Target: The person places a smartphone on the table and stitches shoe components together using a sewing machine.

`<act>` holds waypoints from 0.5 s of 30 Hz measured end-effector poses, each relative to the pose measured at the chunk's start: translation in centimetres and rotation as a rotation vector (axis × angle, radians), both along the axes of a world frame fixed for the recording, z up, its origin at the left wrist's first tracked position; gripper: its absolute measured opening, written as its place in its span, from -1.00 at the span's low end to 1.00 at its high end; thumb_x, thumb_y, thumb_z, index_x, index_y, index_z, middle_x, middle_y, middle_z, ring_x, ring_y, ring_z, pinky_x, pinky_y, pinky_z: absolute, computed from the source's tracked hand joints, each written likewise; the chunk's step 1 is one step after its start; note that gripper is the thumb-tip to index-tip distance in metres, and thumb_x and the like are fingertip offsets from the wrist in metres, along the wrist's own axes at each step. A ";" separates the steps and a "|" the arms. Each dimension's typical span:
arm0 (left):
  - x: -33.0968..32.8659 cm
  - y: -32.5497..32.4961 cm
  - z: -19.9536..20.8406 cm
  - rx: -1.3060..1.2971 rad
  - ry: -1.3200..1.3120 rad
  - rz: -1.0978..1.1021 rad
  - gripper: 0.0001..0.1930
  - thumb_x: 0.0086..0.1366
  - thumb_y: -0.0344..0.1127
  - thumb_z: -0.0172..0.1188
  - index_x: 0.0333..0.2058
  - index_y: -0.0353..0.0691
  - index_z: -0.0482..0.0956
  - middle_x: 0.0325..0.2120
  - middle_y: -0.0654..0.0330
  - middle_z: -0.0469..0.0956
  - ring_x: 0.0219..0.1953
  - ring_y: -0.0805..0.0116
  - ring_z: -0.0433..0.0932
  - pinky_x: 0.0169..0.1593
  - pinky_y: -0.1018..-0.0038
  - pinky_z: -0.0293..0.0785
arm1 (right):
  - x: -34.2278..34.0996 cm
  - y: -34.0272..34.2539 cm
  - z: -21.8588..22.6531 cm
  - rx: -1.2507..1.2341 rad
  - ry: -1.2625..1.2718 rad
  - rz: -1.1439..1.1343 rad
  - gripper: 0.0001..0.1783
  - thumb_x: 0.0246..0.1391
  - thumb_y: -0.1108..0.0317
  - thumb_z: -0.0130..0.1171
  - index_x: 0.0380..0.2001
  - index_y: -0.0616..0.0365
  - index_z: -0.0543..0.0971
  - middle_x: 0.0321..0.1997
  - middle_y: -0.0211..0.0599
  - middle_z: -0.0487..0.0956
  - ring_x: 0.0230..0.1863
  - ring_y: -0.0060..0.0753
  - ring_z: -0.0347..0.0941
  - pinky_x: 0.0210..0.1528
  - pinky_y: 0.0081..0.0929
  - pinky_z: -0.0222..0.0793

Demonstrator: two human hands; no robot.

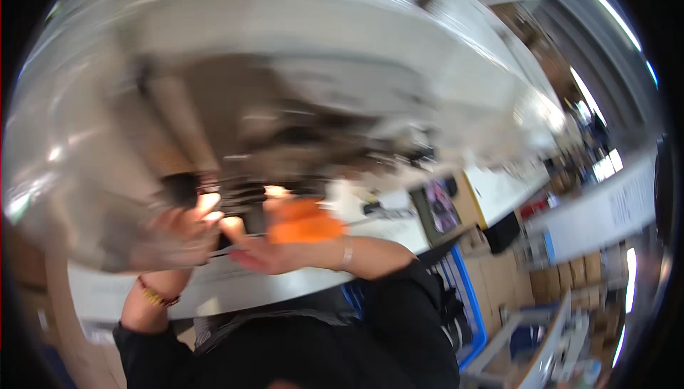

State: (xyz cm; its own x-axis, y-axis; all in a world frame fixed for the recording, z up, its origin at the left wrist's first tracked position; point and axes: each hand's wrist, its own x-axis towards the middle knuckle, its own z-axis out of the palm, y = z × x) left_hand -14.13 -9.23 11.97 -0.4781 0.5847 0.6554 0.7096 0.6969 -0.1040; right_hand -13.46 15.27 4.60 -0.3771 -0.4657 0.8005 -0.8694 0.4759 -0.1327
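Note:
A large glossy white machine body (pixel 342 26) fills the upper part of the head view, very close and smeared by motion. Under it, my left hand (pixel 174 236) reaches up from the lower left, with a beaded bracelet (pixel 157 296) on the wrist. Its fingers are blurred near a dark ribbed part (pixel 246 196). My right hand (pixel 267 252) points leftward beside that same part, fingertips close to the left hand's. A bright orange piece (pixel 306 221) lies against the right hand's upper side. Whether either hand grips anything is too blurred to make out.
The white tabletop (pixel 285 286) runs below the hands. An open box (pixel 452 207) with a purple item sits on the right of the table. Below it stands a blue-rimmed basket (pixel 467 296). Cardboard boxes (pixel 570 275) and a white rack (pixel 548 350) are further right.

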 end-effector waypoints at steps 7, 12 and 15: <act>0.1 -0.7 0.2 0.123 -0.156 0.012 -0.74 0.13 -0.44 0.40 -0.26 -0.36 0.51 -0.21 -0.02 0.51 -0.20 -0.08 0.49 -0.10 0.11 0.37 | 0.1 -1.9 4.3 0.013 0.472 -0.181 -0.65 -0.10 0.24 0.22 -0.25 0.22 0.64 -0.17 -0.29 0.54 -0.02 -0.18 0.51 -0.02 -0.19 0.50; -0.2 0.7 0.4 0.219 -0.090 -0.035 -0.70 0.12 -0.44 0.43 -0.55 -0.41 0.42 -0.45 -0.02 0.41 -0.41 -0.07 0.42 -0.34 0.12 0.32 | 0.0 -1.8 3.7 0.002 0.403 -0.190 -0.76 -0.11 0.29 0.30 -0.29 0.03 0.67 -0.08 -0.31 0.59 -0.10 -0.24 0.56 -0.07 -0.12 0.55; -0.2 0.5 0.6 0.186 -0.089 -0.024 -0.70 0.11 -0.45 0.41 -0.57 -0.40 0.42 -0.45 -0.02 0.42 -0.41 -0.08 0.43 -0.33 0.12 0.33 | -0.3 -1.8 3.4 0.019 0.405 -0.210 -0.70 -0.13 0.26 0.28 -0.25 0.04 0.66 -0.13 -0.32 0.57 -0.11 -0.25 0.54 -0.09 -0.17 0.52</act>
